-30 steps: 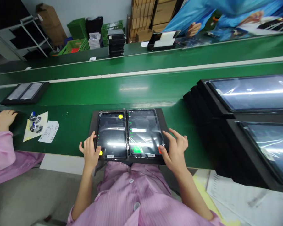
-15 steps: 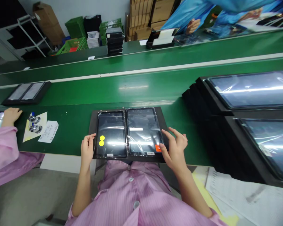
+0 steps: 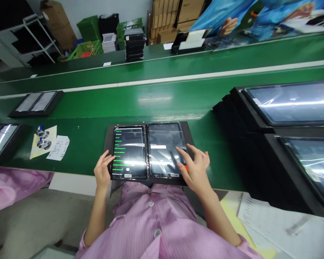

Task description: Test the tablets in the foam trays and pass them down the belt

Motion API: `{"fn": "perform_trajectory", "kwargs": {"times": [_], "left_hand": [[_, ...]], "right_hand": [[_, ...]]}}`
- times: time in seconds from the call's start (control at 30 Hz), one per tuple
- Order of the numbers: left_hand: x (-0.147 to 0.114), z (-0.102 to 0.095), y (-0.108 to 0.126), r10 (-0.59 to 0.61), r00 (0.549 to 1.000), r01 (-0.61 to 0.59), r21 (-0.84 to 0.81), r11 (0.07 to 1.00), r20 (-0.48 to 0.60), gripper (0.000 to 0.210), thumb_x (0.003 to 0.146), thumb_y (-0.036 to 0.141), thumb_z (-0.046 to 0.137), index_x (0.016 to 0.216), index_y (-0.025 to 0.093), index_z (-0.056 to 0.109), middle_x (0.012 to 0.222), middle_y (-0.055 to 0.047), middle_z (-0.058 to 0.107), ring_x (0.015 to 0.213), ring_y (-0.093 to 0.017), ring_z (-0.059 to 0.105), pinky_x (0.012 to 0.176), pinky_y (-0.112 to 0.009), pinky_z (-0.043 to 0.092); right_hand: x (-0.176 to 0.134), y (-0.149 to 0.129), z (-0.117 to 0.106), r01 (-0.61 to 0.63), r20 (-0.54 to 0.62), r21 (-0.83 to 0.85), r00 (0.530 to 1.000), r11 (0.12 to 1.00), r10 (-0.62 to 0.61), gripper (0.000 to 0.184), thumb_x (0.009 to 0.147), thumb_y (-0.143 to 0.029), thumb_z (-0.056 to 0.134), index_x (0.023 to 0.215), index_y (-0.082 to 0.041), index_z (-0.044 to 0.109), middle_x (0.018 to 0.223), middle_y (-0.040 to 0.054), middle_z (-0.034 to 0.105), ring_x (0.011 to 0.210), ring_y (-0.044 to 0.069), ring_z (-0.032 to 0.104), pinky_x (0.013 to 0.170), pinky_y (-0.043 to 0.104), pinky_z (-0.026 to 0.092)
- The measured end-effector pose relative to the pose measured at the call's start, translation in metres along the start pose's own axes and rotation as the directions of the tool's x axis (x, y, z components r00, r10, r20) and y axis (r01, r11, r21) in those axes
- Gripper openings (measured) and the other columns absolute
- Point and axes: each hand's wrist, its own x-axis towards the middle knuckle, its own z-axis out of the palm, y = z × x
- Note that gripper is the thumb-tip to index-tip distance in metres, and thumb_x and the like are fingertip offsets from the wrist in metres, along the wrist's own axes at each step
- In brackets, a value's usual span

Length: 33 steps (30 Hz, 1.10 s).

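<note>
Two tablets lie side by side in a dark foam tray at the bench's front edge. Green lines of text run down the screen of the left tablet. The right tablet shows a white bar and a red-orange patch, partly covered by my fingers. My left hand is at the left tablet's outer edge, fingers extended, one fingertip over the screen. Over the lower right of the right tablet is my right hand, with thumb and fingers spread. Neither hand grasps anything.
Stacked black trays with tablets rise at the right. Left are another tray, a yellow paper with small metal parts and a handwritten note. A co-worker's pink sleeve shows at left; a blue-sleeved person's hand is across the bench.
The left tablet's screen has gone from two yellow dots to green text. My left fingers have moved onto its edge, my right fingers further over the right screen. The co-worker's hand at left has withdrawn.
</note>
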Motion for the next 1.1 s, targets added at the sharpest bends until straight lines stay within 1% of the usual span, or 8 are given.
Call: {"fn": "perform_trajectory", "kwargs": {"times": [0.07, 0.23, 0.47, 0.6, 0.83, 0.9, 1.0, 1.1], "left_hand": [[0.0, 0.001, 0.0, 0.007, 1.0, -0.007, 0.012, 1.0, 0.018, 0.072, 0.102, 0.064, 0.019, 0.113, 0.02, 0.075, 0.135, -0.013, 0.062, 0.111, -0.027, 0.067, 0.101, -0.045, 0.05], [0.0, 0.004, -0.001, -0.003, 0.996, -0.005, -0.09, 0.996, -0.089, 0.077, 0.101, 0.067, 0.012, 0.138, 0.016, 0.055, 0.133, -0.017, 0.058, 0.102, -0.027, 0.068, 0.093, -0.044, 0.051], [0.006, 0.001, 0.002, 0.04, 0.985, -0.071, 0.183, 0.981, 0.169, 0.082, 0.098, 0.07, 0.004, 0.149, 0.021, 0.046, 0.139, -0.014, 0.057, 0.122, -0.03, 0.056, 0.104, -0.046, 0.039], [0.007, 0.001, 0.002, 0.003, 0.979, -0.061, 0.281, 0.958, 0.204, 0.083, 0.097, 0.071, 0.001, 0.154, 0.024, 0.041, 0.141, -0.014, 0.053, 0.128, -0.03, 0.051, 0.105, -0.046, 0.036], [0.008, 0.003, 0.002, -0.003, 0.971, -0.08, 0.338, 0.938, 0.239, 0.083, 0.095, 0.075, 0.007, 0.149, 0.028, 0.05, 0.134, -0.014, 0.055, 0.115, -0.03, 0.056, 0.102, -0.048, 0.038], [0.012, 0.0, -0.001, -0.011, 0.973, -0.053, 0.27, 0.961, 0.232, 0.084, 0.094, 0.076, 0.007, 0.153, 0.027, 0.041, 0.133, -0.014, 0.055, 0.109, -0.029, 0.059, 0.102, -0.048, 0.04], [0.029, -0.01, -0.002, -0.008, 0.988, -0.011, 0.118, 0.993, 0.155, 0.089, 0.094, 0.077, 0.006, 0.161, 0.02, 0.016, 0.136, -0.019, 0.051, 0.107, -0.027, 0.063, 0.102, -0.049, 0.043], [0.063, -0.013, 0.01, 0.102, 0.971, -0.138, 0.155, 0.978, 0.218, 0.088, 0.094, 0.078, 0.014, 0.158, 0.018, 0.026, 0.143, -0.022, 0.044, 0.126, -0.032, 0.055, 0.111, -0.053, 0.036]], "right_hand": [[0.0, 0.0, 0.0, 0.01, -0.007, 0.011, 1.0, 1.0, -0.01, 0.049, 0.101, -0.04, 0.039, 0.148, -0.032, 0.045, 0.145, 0.0145, 0.038, 0.129, 0.038, 0.039, 0.112, 0.071, 0.021], [0.002, -0.001, 0.0, 0.003, 0.015, 0.011, 1.0, 1.0, -0.003, 0.05, 0.1, -0.04, 0.04, 0.15, -0.032, 0.044, 0.146, 0.0147, 0.039, 0.129, 0.039, 0.039, 0.111, 0.072, 0.022], [0.016, -0.021, 0.013, 0.021, 0.208, -0.152, 0.978, 0.988, 0.011, 0.042, 0.101, -0.045, 0.043, 0.14, -0.036, 0.055, 0.153, 0.0142, 0.032, 0.136, 0.041, 0.032, 0.107, 0.078, 0.022], [0.023, -0.024, 0.01, 0.005, 0.166, -0.181, 0.986, 0.983, 0.026, 0.046, 0.099, -0.048, 0.048, 0.143, -0.036, 0.052, 0.157, 0.0135, 0.026, 0.139, 0.043, 0.029, 0.107, 0.08, 0.02], [0.011, 0.012, 0.0, -0.137, -0.01, -0.084, 0.991, 0.987, 0.137, 0.054, 0.099, -0.049, 0.043, 0.15, -0.029, 0.042, 0.149, 0.0174, 0.035, 0.133, 0.042, 0.036, 0.108, 0.077, 0.022], [0.005, 0.025, -0.003, -0.168, -0.044, -0.068, 0.985, 0.983, 0.165, 0.057, 0.099, -0.051, 0.042, 0.151, -0.028, 0.039, 0.147, 0.0184, 0.036, 0.133, 0.042, 0.036, 0.107, 0.077, 0.022], [0.003, 0.043, -0.011, -0.179, -0.063, -0.055, 0.982, 0.982, 0.176, 0.059, 0.1, -0.053, 0.039, 0.151, -0.024, 0.039, 0.143, 0.0203, 0.039, 0.131, 0.042, 0.038, 0.106, 0.072, 0.028], [0.021, 0.058, -0.017, -0.105, -0.005, -0.034, 0.994, 0.994, 0.105, 0.055, 0.101, -0.052, 0.037, 0.147, -0.023, 0.045, 0.139, 0.019, 0.045, 0.128, 0.039, 0.042, 0.105, 0.064, 0.033]]}}
